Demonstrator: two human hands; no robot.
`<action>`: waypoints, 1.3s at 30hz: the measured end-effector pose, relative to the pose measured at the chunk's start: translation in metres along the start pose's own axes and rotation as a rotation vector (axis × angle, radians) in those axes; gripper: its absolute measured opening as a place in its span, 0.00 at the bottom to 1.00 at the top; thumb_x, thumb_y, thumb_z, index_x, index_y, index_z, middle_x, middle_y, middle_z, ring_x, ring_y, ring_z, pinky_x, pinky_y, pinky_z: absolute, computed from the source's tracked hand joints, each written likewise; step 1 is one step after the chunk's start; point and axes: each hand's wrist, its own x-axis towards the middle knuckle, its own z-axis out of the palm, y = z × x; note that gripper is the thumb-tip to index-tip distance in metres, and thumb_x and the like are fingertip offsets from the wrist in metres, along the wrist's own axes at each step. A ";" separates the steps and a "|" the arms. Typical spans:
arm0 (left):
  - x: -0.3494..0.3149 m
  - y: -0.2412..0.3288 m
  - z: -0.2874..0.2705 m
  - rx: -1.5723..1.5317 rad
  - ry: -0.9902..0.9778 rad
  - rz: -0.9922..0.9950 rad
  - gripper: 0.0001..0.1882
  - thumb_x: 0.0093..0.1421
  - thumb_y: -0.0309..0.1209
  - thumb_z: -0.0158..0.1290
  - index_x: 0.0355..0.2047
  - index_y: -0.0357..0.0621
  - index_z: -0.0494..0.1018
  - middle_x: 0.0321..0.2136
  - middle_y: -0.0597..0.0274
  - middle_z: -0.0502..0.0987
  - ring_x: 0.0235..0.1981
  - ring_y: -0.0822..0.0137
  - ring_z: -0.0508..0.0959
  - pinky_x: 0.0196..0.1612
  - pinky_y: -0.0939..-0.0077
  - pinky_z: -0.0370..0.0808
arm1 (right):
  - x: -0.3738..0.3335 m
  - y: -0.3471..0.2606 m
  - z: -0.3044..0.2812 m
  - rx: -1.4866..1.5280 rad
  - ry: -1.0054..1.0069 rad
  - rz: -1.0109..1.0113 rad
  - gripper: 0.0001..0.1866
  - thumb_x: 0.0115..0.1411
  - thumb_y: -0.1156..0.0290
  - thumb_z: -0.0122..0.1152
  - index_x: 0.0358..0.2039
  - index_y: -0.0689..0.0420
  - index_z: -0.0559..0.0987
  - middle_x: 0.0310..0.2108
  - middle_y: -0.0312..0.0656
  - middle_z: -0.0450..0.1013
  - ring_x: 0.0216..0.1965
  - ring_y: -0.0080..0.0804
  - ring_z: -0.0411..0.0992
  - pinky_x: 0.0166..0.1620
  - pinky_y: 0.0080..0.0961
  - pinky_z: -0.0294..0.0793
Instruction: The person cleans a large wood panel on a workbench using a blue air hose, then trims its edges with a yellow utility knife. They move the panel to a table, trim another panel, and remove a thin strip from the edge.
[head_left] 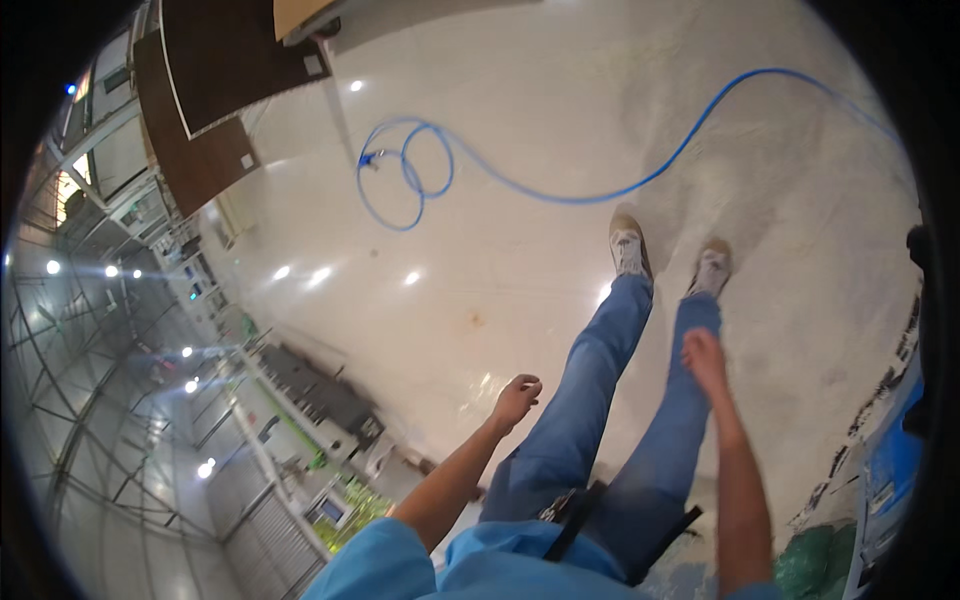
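Note:
My left hand (516,402) hangs beside my left thigh, its fingers loosely bent and a little apart, with nothing in them. In front of my right shin is my right hand (704,358), its fingers also slack and slightly bent. I see no thing in it, though it is somewhat blurred. Neither hand touches anything. On the floor beyond my shoes lies a blue hose (590,200). It coils into loops at its left end, where a small fitting (371,158) shows, and runs off to the far right.
Dark brown panels (235,60) stand on the pale glossy floor (480,290) at the far left. Dark grey equipment (315,390) and green plants (365,510) lie farther left. Something bright blue (893,460) and a green bundle (815,562) are at the right edge.

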 end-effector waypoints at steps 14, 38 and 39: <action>0.318 0.014 -0.281 0.213 0.301 0.282 0.18 0.68 0.39 0.54 0.47 0.37 0.79 0.37 0.59 0.83 0.41 0.67 0.80 0.47 0.69 0.75 | 0.087 -0.064 0.154 0.103 0.078 0.114 0.14 0.70 0.64 0.54 0.45 0.61 0.81 0.29 0.38 0.77 0.28 0.21 0.74 0.34 0.21 0.74; 0.338 -0.029 -0.321 -0.132 0.030 0.566 0.17 0.74 0.43 0.46 0.48 0.43 0.73 0.24 0.51 0.73 0.28 0.57 0.76 0.33 0.63 0.71 | 0.020 -0.078 0.491 0.039 -0.051 0.189 0.13 0.73 0.66 0.54 0.48 0.63 0.80 0.32 0.40 0.78 0.30 0.23 0.75 0.36 0.21 0.76; 0.292 -0.037 -0.322 -0.138 -0.040 0.535 0.17 0.74 0.43 0.46 0.49 0.43 0.74 0.28 0.44 0.78 0.32 0.47 0.81 0.37 0.59 0.74 | 0.014 -0.083 0.481 0.046 -0.062 0.157 0.13 0.72 0.66 0.54 0.48 0.63 0.80 0.32 0.40 0.78 0.30 0.23 0.75 0.36 0.22 0.76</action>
